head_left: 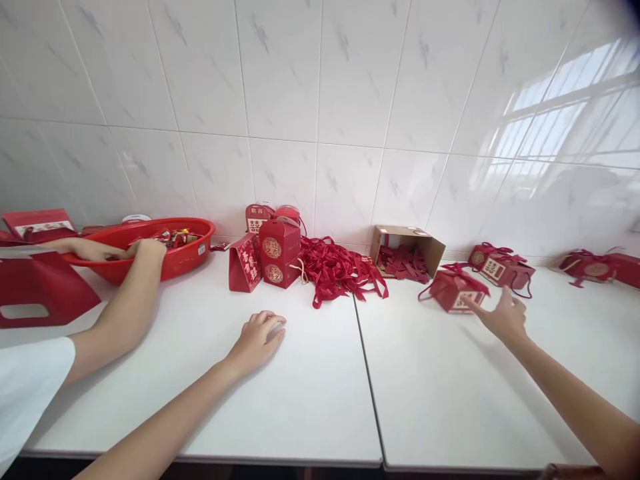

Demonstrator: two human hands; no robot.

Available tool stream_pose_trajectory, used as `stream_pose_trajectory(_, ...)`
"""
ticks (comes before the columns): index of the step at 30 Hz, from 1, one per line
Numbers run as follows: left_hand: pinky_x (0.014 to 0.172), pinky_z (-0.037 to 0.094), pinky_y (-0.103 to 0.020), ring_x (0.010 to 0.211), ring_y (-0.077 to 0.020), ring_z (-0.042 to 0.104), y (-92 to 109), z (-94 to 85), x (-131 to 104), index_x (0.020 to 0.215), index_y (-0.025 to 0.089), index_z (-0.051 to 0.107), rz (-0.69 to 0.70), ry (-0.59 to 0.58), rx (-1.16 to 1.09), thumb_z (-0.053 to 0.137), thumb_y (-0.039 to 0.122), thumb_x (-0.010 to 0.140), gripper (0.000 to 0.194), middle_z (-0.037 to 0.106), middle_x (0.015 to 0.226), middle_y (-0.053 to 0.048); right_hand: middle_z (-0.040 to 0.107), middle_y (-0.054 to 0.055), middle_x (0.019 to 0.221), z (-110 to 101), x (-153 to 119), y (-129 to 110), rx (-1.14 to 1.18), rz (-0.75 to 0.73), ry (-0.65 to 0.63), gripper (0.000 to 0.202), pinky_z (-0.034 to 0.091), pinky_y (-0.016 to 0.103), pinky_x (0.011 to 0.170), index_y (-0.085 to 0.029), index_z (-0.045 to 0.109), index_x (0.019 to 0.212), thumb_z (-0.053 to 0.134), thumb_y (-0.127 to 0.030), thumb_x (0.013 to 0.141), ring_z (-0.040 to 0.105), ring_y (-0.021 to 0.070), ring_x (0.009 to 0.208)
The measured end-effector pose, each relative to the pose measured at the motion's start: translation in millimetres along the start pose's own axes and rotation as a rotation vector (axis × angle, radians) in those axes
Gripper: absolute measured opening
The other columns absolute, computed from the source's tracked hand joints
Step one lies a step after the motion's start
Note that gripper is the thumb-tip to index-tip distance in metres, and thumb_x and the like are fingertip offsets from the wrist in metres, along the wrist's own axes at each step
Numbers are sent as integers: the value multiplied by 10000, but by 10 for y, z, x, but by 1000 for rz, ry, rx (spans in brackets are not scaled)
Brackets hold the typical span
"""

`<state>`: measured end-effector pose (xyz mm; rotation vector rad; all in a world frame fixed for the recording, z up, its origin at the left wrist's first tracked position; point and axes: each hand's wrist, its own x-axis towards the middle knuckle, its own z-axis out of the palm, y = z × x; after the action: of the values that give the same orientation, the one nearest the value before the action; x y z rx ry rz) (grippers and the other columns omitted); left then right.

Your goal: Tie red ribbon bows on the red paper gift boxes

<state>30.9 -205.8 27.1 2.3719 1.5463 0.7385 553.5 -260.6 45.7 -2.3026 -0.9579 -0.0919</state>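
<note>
My left hand (257, 342) rests on the white table, its fingers curled around a small pale grey thing (275, 329) that I cannot make out. My right hand (504, 319) is over at the right, holding nothing. Its thumb is stretched toward a red gift box (453, 292) with a ribbon bow, at or against the box's near corner, and the other fingers are partly bent. Just behind stands another red gift box (506, 268) with a cord handle. Between my hands, by the wall, lies a heap of dark red ribbons (333, 270).
At left a co-worker's hands (107, 250) reach into a red basin (183, 261) of small wrapped items. Red cartons (281, 257) stand beside the ribbons. An open cardboard box (434, 252) holds red strips. More red boxes (595, 267) sit far right. A seam (367, 373) divides the table.
</note>
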Motion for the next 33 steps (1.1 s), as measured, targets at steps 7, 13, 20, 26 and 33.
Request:
stream_pose_trajectory(7, 956, 411, -452, 1088, -269, 510, -20, -13, -4, 1059, 272, 646, 11, -10, 36, 463, 356, 823, 310, 589, 1120, -49, 457, 305, 1312, 358, 59, 494, -150, 153, -194, 552, 239, 660, 953, -107, 615, 1110, 431, -519, 792, 341, 509, 1262)
stream_pose_trajectory(13, 962, 386, -489, 1109, -289, 492, -46, 39, 15, 1101, 277, 644, 16, -5, 81, 439, 328, 838, 338, 574, 1138, -77, 367, 351, 1357, 441, -28, 469, -118, 68, -167, 598, 163, 726, 894, -137, 594, 1115, 424, -605, 784, 245, 547, 1292)
stream_pose_trajectory(20, 999, 356, -455, 1185, -282, 443, 241, 251, 260, 1141, 243, 607, 145, -42, 125, 406, 197, 830, 373, 538, 1232, -107, 371, 264, 1402, 809, -524, -156, -5, -314, -240, 605, 84, 786, 905, -191, 516, 1240, 428, -602, 805, 214, 498, 1333)
stream_pose_trajectory(26, 1021, 309, -505, 1274, -312, 391, 396, 410, 532, 1291, 214, 507, 178, -97, 139, 394, 217, 841, 464, 472, 1380, -135, 124, 121, 1562, 1148, -1157, -1493, 107, -825, -313, 652, 94, 581, 1097, -240, 326, 1436, 516, -356, 823, 65, 337, 1427)
stream_pose_trajectory(33, 1027, 280, -525, 1276, -305, 417, 416, 392, 412, 1215, 251, 570, 147, -54, 146, 405, 321, 877, 383, 563, 1323, -77, 260, 71, 1529, 1328, -1360, -2252, 194, -1073, -303, 484, 149, 485, 1112, -265, 603, 1226, 553, -133, 763, 218, 288, 1391)
